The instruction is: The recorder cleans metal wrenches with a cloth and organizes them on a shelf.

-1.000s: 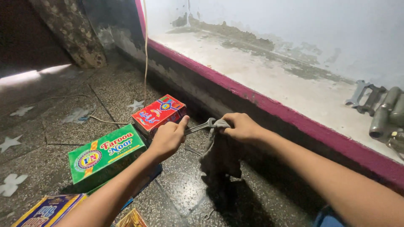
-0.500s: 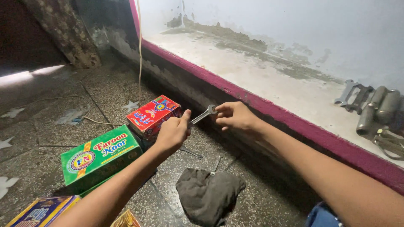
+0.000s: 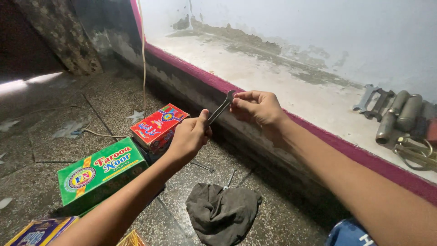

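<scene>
In the middle of the frame, both hands hold one small metal wrench (image 3: 221, 107). The left hand (image 3: 190, 137) is closed around its lower end, so that end is hidden inside the fist. The right hand (image 3: 258, 107) pinches the top end between thumb and fingertips, and part of the wrench head is hidden behind them. The wrench tilts up toward the right, in the air in front of a ledge (image 3: 291, 86) with a pink edge.

Below the hands, a dark grey rag (image 3: 222, 213) lies crumpled on the speckled floor (image 3: 114, 95). Two thin metal things lie on the floor just above the rag; they are too small to tell what they are.

At the left sit a red box (image 3: 157, 125) and a green box (image 3: 98, 171). The left arm covers part of the green box. At the bottom left, two more boxes are cut off by the edge of the frame.

At the far right, on the ledge, lie more tools (image 3: 395, 119). They are dim and partly cut off. A blue thing at the bottom right is mostly out of the frame.
</scene>
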